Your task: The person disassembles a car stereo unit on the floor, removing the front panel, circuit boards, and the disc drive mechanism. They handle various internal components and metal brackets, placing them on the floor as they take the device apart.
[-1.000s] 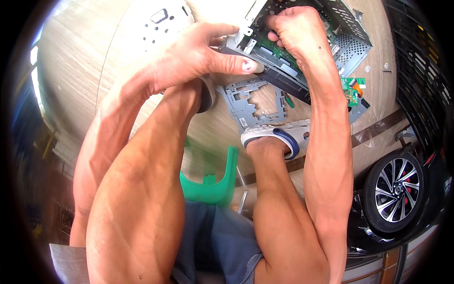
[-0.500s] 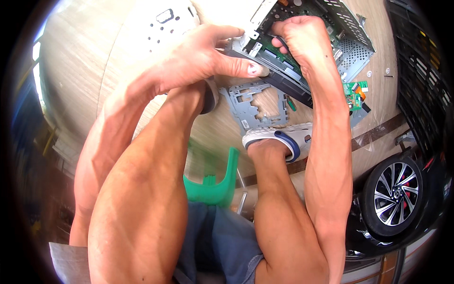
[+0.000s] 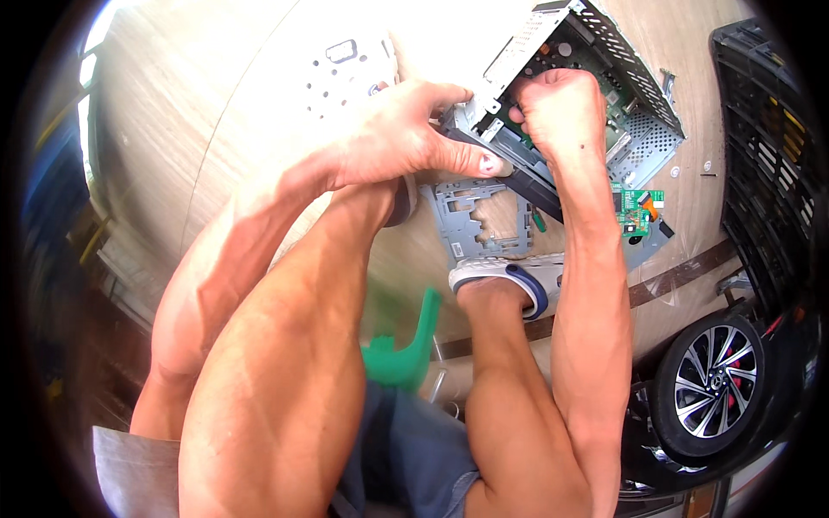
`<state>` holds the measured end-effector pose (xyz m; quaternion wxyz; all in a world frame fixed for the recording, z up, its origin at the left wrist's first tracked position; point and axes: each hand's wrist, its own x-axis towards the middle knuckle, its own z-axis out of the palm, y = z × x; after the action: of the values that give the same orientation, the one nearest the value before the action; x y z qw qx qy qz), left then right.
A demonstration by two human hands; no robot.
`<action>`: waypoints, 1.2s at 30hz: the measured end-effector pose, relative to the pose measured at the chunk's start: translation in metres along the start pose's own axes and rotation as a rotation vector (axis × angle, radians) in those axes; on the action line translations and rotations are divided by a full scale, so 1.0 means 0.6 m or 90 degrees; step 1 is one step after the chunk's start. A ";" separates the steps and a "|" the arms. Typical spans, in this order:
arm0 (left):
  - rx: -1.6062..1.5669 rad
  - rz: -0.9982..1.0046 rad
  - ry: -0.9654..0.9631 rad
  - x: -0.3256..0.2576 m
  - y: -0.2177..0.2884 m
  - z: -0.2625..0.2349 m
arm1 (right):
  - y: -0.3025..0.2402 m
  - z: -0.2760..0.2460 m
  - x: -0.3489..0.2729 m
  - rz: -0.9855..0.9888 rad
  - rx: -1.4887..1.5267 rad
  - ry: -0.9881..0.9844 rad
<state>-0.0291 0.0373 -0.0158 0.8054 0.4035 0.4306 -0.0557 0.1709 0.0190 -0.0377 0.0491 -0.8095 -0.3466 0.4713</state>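
Observation:
A metal computer case (image 3: pixel 643 78) lies open on the floor in front of me, with a dark front panel (image 3: pixel 531 184) and a circuit board inside. At its near left corner my left hand (image 3: pixel 389 134) grips the edge, thumb over the front panel and fingers round the frame. My right hand (image 3: pixel 566 108) reaches into the case in a closed fist. What it holds, if anything, is hidden behind the curled fingers. Just below the front panel lies a grey cut-out metal bracket (image 3: pixel 445 220). A green circuit board (image 3: pixel 637 220) with an orange ribbon is beside my right forearm.
My feet in white clogs (image 3: pixel 492 272) stand close to the parts. Small washers (image 3: pixel 675 172), a thin metal strip (image 3: pixel 667 84) and a small green piece (image 3: pixel 539 221) lie about. A green plastic stool (image 3: pixel 401 361) is under me. To the right are a black grille (image 3: pixel 751 147) and a car wheel (image 3: pixel 715 384).
The case and both hands now sit lower in the picture. My right fist has turned, and the dark thing glimpsed at its fingers is out of sight. My left hand keeps its grip.

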 end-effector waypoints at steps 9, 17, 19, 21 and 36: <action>-0.004 -0.016 -0.026 -0.006 0.020 0.002 | 0.007 0.012 -0.001 -0.026 -0.055 0.072; -0.002 -0.009 -0.020 -0.006 0.013 0.001 | 0.017 0.021 0.006 -0.041 -0.050 0.075; -0.002 -0.016 -0.017 -0.007 0.014 0.001 | 0.019 0.020 0.005 -0.040 -0.028 0.073; -0.002 -0.014 -0.019 -0.008 0.017 0.000 | 0.015 0.016 0.001 -0.024 0.016 0.047; 0.036 -0.016 -0.007 -0.007 0.013 0.000 | 0.015 0.013 -0.005 0.006 -0.006 0.019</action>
<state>-0.0283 0.0413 -0.0083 0.7953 0.4204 0.4294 -0.0801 0.1685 0.0086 -0.0436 0.0482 -0.8182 -0.3443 0.4579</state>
